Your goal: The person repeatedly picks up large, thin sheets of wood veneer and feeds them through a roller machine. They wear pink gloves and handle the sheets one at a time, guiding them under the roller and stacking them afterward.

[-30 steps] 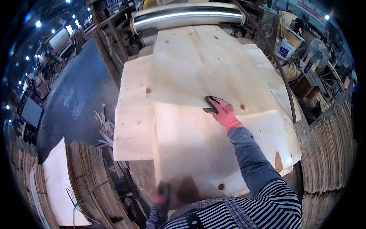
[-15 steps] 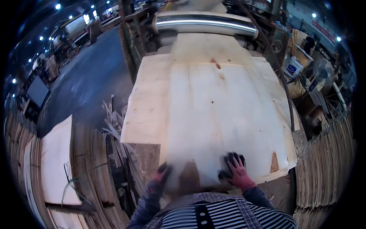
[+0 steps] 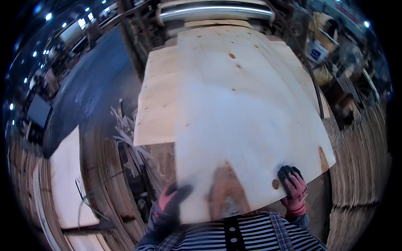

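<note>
A broad, pale wood veneer sheet stretches from my body toward the rollers, with knots and a brown, notched patch at its near edge. My left hand, in a pink glove with black fingertips, pinches the sheet's near left corner; it is a little blurred. At the near edge on the right, my right hand, gloved alike, grips the sheet with its fingers on top and the thumb hidden. The near edge is raised close to my striped clothing. Other veneer sheets lie beneath, showing at the left.
A shiny metal roller spans the far end, with a strip of veneer before it. Stacked veneer stands at left and right. A slanting metal bar runs along the right side. Wood scraps lie left of the sheets.
The veneer piece near the roller has gone farther in. My right hand has moved right and both hands now hold the top sheet's near edge, which has risen toward me.
</note>
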Demonstrator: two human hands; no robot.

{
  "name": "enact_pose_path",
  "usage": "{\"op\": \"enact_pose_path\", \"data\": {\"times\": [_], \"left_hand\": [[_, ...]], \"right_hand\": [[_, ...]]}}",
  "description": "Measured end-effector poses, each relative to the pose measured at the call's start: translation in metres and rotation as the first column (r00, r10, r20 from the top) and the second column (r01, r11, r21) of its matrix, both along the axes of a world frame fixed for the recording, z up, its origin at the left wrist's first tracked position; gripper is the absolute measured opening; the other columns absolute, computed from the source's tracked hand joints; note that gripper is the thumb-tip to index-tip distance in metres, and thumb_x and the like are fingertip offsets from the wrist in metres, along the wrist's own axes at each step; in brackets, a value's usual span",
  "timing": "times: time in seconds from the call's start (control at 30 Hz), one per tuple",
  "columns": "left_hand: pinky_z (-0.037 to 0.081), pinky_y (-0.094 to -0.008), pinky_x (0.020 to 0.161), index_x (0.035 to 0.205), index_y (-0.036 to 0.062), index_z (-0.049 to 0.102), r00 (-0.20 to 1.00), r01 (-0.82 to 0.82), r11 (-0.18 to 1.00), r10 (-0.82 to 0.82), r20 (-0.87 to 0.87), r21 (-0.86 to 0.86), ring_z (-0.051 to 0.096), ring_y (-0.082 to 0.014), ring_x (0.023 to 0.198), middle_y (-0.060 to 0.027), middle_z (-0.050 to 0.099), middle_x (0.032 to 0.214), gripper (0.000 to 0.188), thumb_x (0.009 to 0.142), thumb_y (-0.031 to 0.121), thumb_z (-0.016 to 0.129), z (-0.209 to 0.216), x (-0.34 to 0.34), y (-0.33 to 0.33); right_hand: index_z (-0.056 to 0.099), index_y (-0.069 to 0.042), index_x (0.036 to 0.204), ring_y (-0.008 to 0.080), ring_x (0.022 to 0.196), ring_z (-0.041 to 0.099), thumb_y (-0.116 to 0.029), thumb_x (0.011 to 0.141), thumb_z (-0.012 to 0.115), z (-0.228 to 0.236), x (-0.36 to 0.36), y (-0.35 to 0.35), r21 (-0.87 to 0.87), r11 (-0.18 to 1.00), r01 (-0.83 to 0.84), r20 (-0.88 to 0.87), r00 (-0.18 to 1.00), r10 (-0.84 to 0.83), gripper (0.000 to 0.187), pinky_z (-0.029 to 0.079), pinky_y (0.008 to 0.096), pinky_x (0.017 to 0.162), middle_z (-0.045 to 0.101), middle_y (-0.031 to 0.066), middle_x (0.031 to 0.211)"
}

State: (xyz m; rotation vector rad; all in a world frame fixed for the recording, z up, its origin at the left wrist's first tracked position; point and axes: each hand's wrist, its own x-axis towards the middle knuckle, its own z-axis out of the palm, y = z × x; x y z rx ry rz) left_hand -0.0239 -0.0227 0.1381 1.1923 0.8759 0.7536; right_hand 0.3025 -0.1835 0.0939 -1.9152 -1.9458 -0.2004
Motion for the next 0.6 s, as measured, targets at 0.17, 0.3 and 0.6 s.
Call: {"op": "enact_pose_path", "data": {"times": [0.17,0.3,0.6], "left_hand": [[0.045,-0.0297,0.068,0.100,-0.0029,0.052,0.889,-0.031,0.682,0.353,-0.292,0.730,0.055,-0.0219,0.080,-0.0128,0.057,0.090,0.031,0.079,0.020,0.050,-0.048,-0.018,0.027],[0.046,-0.0268,0.065,0.099,-0.0002,0.052,0.760,0.183,0.906,0.117,-0.640,0.382,0.056,-0.0196,0.079,-0.0110,0.058,0.087,0.024,0.083,0.016,0.044,-0.063,0.009,0.066],[0.031,-0.0406,0.091,0.127,0.0040,0.024,0.443,0.056,0.884,0.395,-0.805,0.464,0.035,-0.0382,0.109,-0.0246,0.035,0.121,0.084,0.062,0.031,0.069,-0.207,0.001,0.043]], "right_hand": [[0.053,-0.010,0.102,0.0313,0.095,0.049,-0.018,0.043,0.069,0.030,-0.017,0.049,-0.046,0.999,-0.015,-0.036,0.999,0.013,0.062,0.040,0.0413,0.083,0.051,0.0115,0.104],[0.049,-0.010,0.111,0.0290,0.100,0.047,-0.017,0.057,0.067,0.011,0.010,0.105,-0.016,0.995,0.101,-0.153,0.983,-0.102,0.056,0.038,0.0392,0.086,0.049,0.0100,0.110],[0.043,-0.012,0.116,0.0283,0.103,0.045,-0.022,0.069,0.059,-0.037,0.040,0.264,-0.034,0.997,0.075,-0.134,0.988,-0.079,0.051,0.037,0.0384,0.085,0.046,0.0103,0.115]]}}
